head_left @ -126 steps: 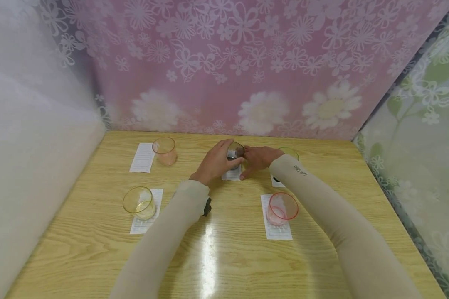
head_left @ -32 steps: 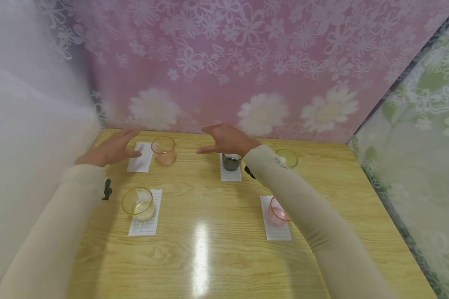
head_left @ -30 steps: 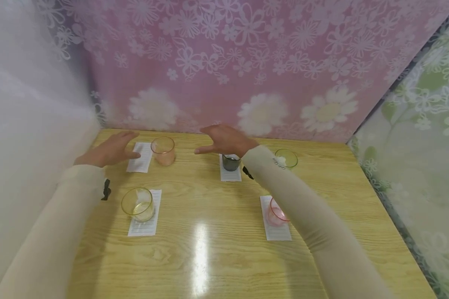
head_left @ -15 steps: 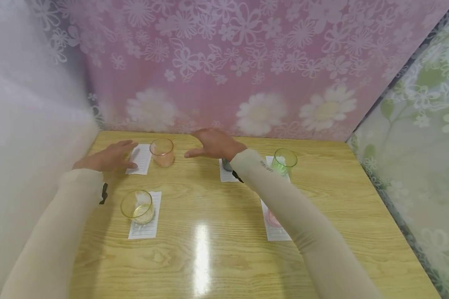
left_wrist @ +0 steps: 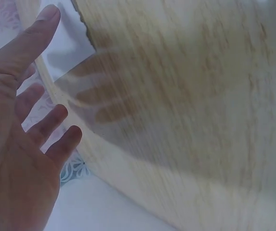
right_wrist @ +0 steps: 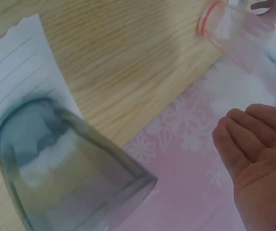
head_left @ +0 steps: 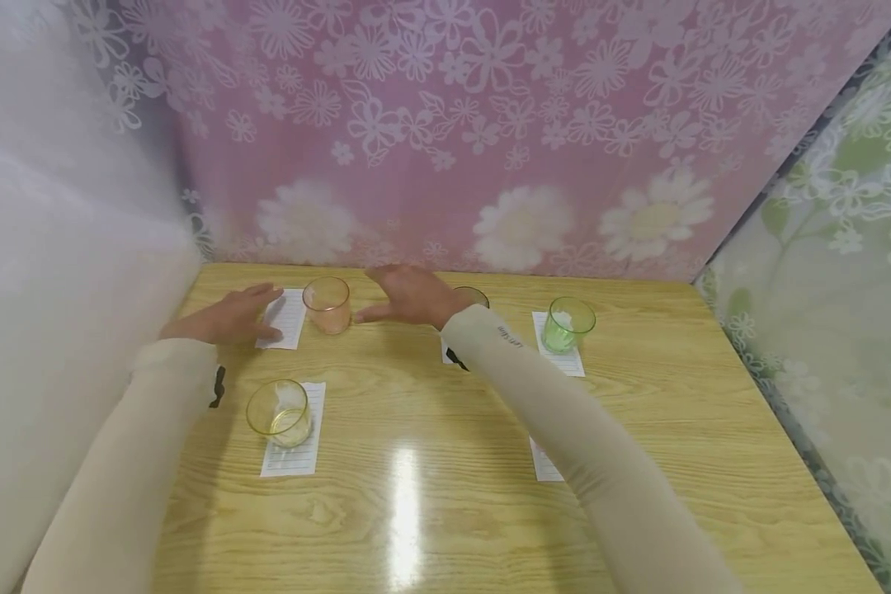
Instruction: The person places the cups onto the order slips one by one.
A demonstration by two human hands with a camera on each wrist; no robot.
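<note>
Over the lined paper slip [head_left: 285, 320] at the back left, my left hand [head_left: 230, 317] hovers with its fingers apart, holding nothing. Just right of that slip a peach-coloured clear cup [head_left: 328, 312] stands on bare wood. My right hand [head_left: 414, 297] is on the cup's right side, fingers extended and thumb tip close to it. The right wrist view shows this hand empty, with the peach cup [right_wrist: 236, 33] beyond its fingers. A smoky grey cup [right_wrist: 70, 163] stands on its own slip near the right wrist; in the head view that wrist partly covers it.
A yellow cup [head_left: 280, 417] stands on a slip at the front left. A green cup [head_left: 568, 326] with something white inside is on a slip at the back right. My right sleeve hides the red cup, leaving part of its slip [head_left: 545, 464] showing. Floral-patterned walls border the table.
Both hands have let go of the grey cup. The left moved to the back-left slip, and the right has drifted left toward the peach cup. The cups have stayed put.
</note>
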